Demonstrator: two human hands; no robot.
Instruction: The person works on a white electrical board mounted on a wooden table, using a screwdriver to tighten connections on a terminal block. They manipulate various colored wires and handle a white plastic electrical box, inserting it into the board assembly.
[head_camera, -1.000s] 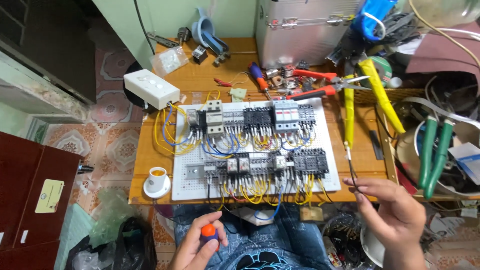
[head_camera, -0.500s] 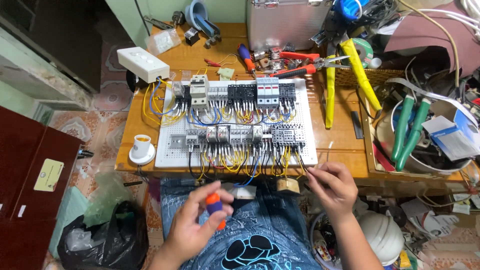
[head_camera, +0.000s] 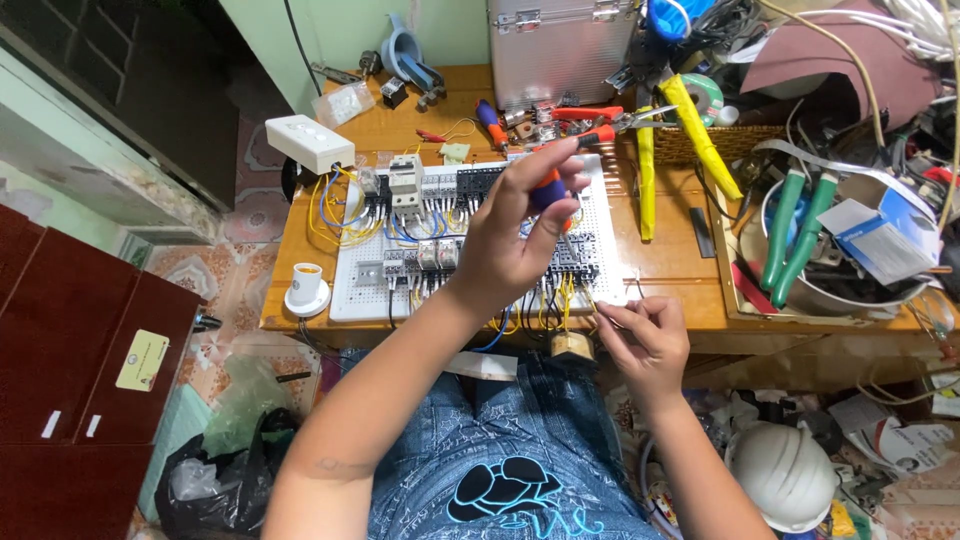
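blue and orange plastic is showing between the fingers of the left hand (head_camera: 515, 235), which is closing round the handle of a screwdriver (head_camera: 548, 190) and holding it up over the white perforated wiring board (head_camera: 610, 240). the thumb and fingertips are clamping the handle, and the thin shaft is pointing down and to the right towards the lower row of black contactors (head_camera: 575, 262). the board is lying flat on the wooden table (head_camera: 670, 275), and it is carrying two rows of switchgear joined by yellow and blue wires (head_camera: 335, 215).

the right hand (head_camera: 645, 340) is hanging at the near edge of the table, just beside the board's lower right corner. its thumb and forefinger are pinching together on a thin wire end (head_camera: 597, 308); what the wire is joined to i cannot tell.

a small white cup (head_camera: 306, 280) is sitting on a saucer at the left of the board, and a white box (head_camera: 308, 142) is resting at the far left corner. red-handled pliers (head_camera: 600, 125) are lying behind the board, with yellow-handled cutters (head_camera: 700, 135) to their right. a bowl holding green-handled pliers (head_camera: 795, 235) is standing at the far right. a white hard hat (head_camera: 785, 475) is lying on the floor beside the person's right forearm, and the person's knees in patterned jeans (head_camera: 510, 440) are tucking under the table.
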